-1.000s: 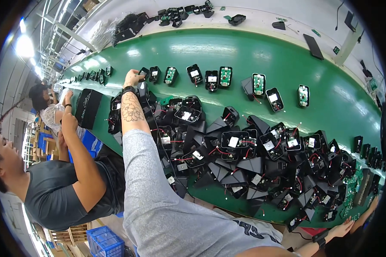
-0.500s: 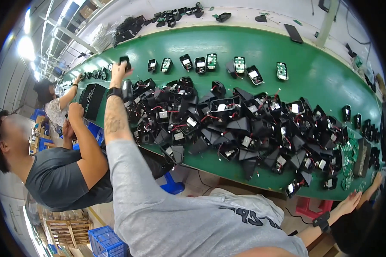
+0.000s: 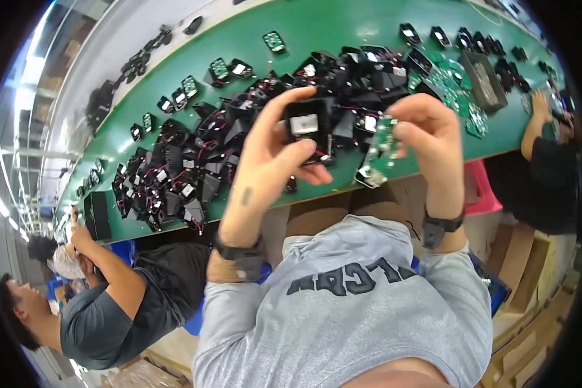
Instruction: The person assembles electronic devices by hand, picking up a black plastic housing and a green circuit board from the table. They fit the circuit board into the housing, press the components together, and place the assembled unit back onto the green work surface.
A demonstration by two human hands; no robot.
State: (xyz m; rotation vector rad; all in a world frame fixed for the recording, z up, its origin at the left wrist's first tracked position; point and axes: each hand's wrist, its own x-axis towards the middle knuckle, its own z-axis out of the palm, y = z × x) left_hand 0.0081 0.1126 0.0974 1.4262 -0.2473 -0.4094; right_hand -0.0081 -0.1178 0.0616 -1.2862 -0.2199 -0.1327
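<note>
In front of my chest, my left hand (image 3: pixel 265 161) is closed around an open black plastic housing (image 3: pixel 321 119). A pale rectangular block (image 3: pixel 304 125) sits inside the housing, and my thumb lies at its lower edge. To the right, apart from the housing, my right hand (image 3: pixel 436 139) pinches a green circuit board (image 3: pixel 380 152) by its upper end. The board hangs at a slant, its lower end near the table's front edge. Behind both hands spreads a heap of black housings (image 3: pixel 210 187) with red wires and pale blocks.
Loose green circuit boards (image 3: pixel 449 77) lie beside a long dark box (image 3: pixel 484 81) on the green table (image 3: pixel 258 19). Housings with boards (image 3: pixel 273 42) stand spaced along the far side. One person (image 3: pixel 103 304) works at left, another (image 3: pixel 530 174) at right. A pink stool (image 3: pixel 482 187) is under the table.
My view has turned right. My left hand has come back from the far-left row and now holds an open housing at centre. My right hand has risen from the right edge and holds a circuit board.
</note>
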